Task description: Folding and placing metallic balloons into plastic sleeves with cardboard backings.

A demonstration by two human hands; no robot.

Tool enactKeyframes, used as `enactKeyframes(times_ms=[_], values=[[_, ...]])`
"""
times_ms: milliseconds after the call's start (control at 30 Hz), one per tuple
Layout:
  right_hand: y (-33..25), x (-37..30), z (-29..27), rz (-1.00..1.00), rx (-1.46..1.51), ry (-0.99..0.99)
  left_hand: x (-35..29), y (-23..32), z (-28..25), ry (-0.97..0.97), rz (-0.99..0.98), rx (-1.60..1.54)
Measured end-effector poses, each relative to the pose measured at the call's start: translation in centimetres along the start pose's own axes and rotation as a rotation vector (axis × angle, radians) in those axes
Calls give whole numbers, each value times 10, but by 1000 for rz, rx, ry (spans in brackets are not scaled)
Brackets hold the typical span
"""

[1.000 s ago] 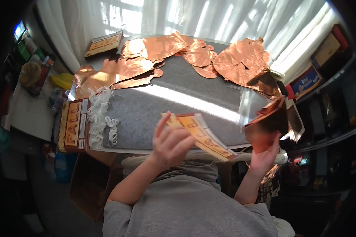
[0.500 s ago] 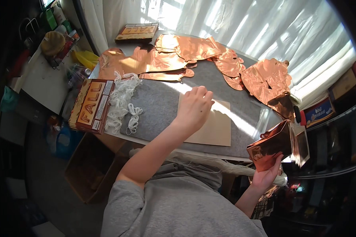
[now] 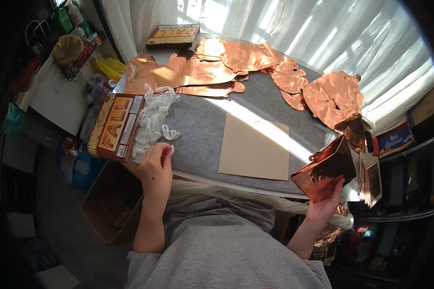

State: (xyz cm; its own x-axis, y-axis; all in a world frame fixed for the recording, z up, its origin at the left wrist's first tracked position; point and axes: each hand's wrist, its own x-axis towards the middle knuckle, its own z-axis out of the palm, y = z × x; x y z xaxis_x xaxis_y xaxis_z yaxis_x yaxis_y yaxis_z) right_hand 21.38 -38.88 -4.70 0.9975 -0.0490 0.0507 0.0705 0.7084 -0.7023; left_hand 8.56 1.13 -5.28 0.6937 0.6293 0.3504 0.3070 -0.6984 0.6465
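At the table's near left edge, my left hand [image 3: 155, 166] has its thumb and fingers pinched at the lower end of a small looped bundle of white string [image 3: 170, 132]. Its fingers hide part of that bundle. My right hand [image 3: 325, 202] holds a folded copper foil balloon [image 3: 323, 173] from below, at the table's right front corner. Between the two hands a beige cardboard sheet [image 3: 254, 149] lies flat on the grey felt tabletop [image 3: 197, 151].
Several flattened copper foil balloons [image 3: 330, 94] line the table's back. Tangled white string [image 3: 154, 115] lies beside a stack of printed boxes [image 3: 115, 127] at left. Another box stack [image 3: 172, 36] stands far left. Below is an open cardboard carton [image 3: 113, 202]. A white curtain [image 3: 294, 29] hangs behind.
My left hand has moved from above the cardboard sheet leftward and nearer, down to the string bundle. My right hand still holds the folded foil balloon, which has tilted slightly.
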Motion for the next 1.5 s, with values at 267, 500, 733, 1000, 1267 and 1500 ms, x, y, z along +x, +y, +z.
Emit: enactKeyframes(times_ms=[267, 500, 733, 1000, 1267, 1500], values=[[20, 10, 35, 67, -126, 81, 28, 103, 88, -367, 427, -598], [44, 38, 31, 285, -288, -15, 33, 104, 94, -456, 286, -696], [73, 63, 61, 508, -541, -258, 32, 104, 76, -365, 549, -292], [56, 77, 71, 549, -951, -446, 0, 87, 122, -355, 545, 146], [74, 91, 68, -332, -1651, -683, 0, 87, 122, -366, 541, 198], [90, 81, 79, -77, -1733, -968, 3, 82, 118, -382, 516, 111]])
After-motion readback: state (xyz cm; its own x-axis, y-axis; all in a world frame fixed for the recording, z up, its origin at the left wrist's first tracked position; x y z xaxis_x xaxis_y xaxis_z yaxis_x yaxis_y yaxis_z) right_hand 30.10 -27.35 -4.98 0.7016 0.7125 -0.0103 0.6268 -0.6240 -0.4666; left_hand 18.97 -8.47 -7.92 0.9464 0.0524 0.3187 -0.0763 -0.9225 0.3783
